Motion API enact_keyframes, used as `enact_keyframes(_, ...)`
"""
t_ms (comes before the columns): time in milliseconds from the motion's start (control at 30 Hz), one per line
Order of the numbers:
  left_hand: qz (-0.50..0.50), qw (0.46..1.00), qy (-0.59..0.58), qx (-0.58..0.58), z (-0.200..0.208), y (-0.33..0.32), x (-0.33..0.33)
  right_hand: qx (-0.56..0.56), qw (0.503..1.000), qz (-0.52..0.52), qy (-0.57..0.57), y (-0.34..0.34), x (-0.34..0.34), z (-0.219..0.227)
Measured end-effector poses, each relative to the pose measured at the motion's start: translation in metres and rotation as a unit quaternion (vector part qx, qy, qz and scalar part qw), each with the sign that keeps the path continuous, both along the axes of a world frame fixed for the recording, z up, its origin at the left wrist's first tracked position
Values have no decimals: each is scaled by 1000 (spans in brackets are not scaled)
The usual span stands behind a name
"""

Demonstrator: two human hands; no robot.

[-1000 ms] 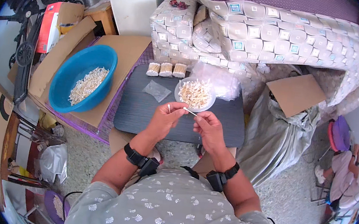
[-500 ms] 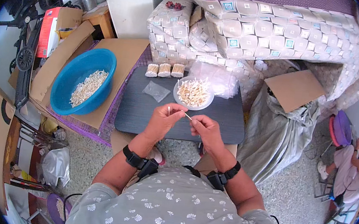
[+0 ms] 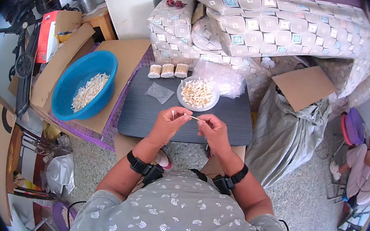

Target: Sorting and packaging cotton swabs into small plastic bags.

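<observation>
Over the near part of a dark small table (image 3: 147, 122), my left hand (image 3: 169, 122) is closed in a pinch, with a white cotton tip poking up between thumb and fingers. A cotton swab (image 3: 194, 117) spans the gap between my hands, lying almost level. Its left end meets the left fingertips; my right hand (image 3: 213, 129) pinches its other end between thumb and forefinger. Just beyond stands a white bowl (image 3: 216, 101) heaped with loose cotton swabs (image 3: 198, 92). A small clear plastic bag (image 3: 159, 93) lies left of the bowl.
Three swab bundles (image 3: 167, 70) line the table's far edge, beside a stack of clear bags (image 3: 225, 80). At left, a blue basin (image 3: 61, 97) of swabs rests on cardboard (image 3: 130, 59). A grey sack (image 3: 278, 140) stands at right; another person (image 3: 363, 170) sits farther right.
The swab between my hands has turned from slanting down rightward to nearly level, and my right fingertips have risen slightly. My left hand keeps its pinch. The whole view has shifted slightly.
</observation>
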State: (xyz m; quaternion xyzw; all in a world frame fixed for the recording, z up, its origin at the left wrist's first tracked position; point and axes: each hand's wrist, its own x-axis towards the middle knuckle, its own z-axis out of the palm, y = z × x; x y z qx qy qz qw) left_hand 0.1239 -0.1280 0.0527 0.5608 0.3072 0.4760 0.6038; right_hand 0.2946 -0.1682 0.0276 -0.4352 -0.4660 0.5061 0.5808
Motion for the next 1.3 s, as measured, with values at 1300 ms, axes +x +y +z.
enact_keyframes(1300,-66,994,35,-85,-14,3,1,53,971,16,-231,-2,2,18)
